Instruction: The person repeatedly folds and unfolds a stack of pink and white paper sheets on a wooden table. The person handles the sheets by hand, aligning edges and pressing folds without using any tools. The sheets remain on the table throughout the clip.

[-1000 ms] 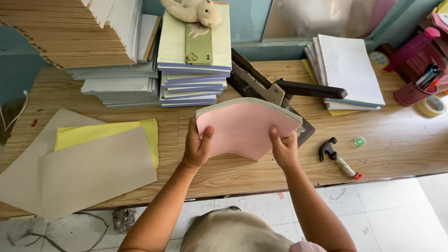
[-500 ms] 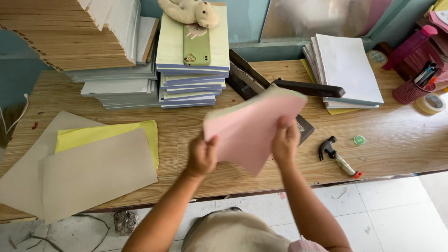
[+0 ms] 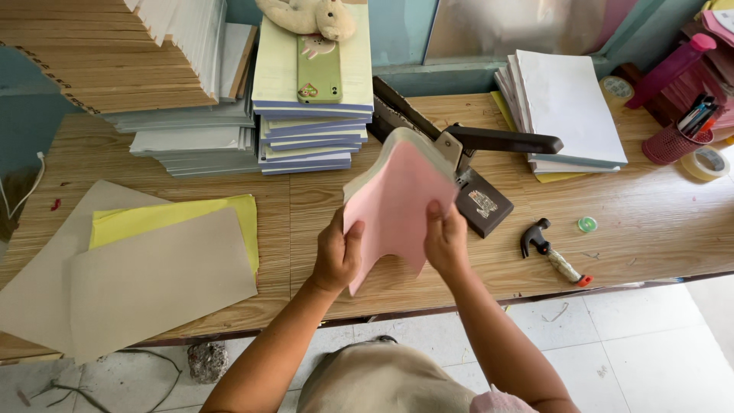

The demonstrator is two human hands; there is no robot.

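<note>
1. Firstly, head view, the hands: two bare hands raised above the front edge of one wooden table (image 3: 650, 229). Left hand (image 3: 336, 256) clamped on the lower left edge of one pink paper stack (image 3: 397, 203), thumb on the pink face. Right hand (image 3: 446, 241) gripping the lower right part of the same stack, fingers curled over its face.
2. Pink paper stack held upright and bowed, off the table, between both hands, top edge just in front of one black long-arm stapler (image 3: 478, 164).
3. Left part of the table: two grey-brown card sheets (image 3: 153, 279) overlapping, one yellow sheet (image 3: 176, 214) sandwiched between them, corner and upper edge showing.
4. Back of the table: one tall pile of pale-green pads (image 3: 310, 134), topped by one green-cased phone (image 3: 319, 69) and one cream plush toy (image 3: 310, 15). Beside it on the left, one lower grey-white pile (image 3: 195, 141) and one large slanted brown-edged stack (image 3: 99, 57).
5. Right part: one white paper stack (image 3: 569, 115) on a yellow sheet, well apart from the hands. One small hammer (image 3: 550, 252) and one green round cap (image 3: 587, 224) near the front edge. One tape roll (image 3: 707, 162) and one pink mesh pen cup (image 3: 677, 141) at the far right.
</note>
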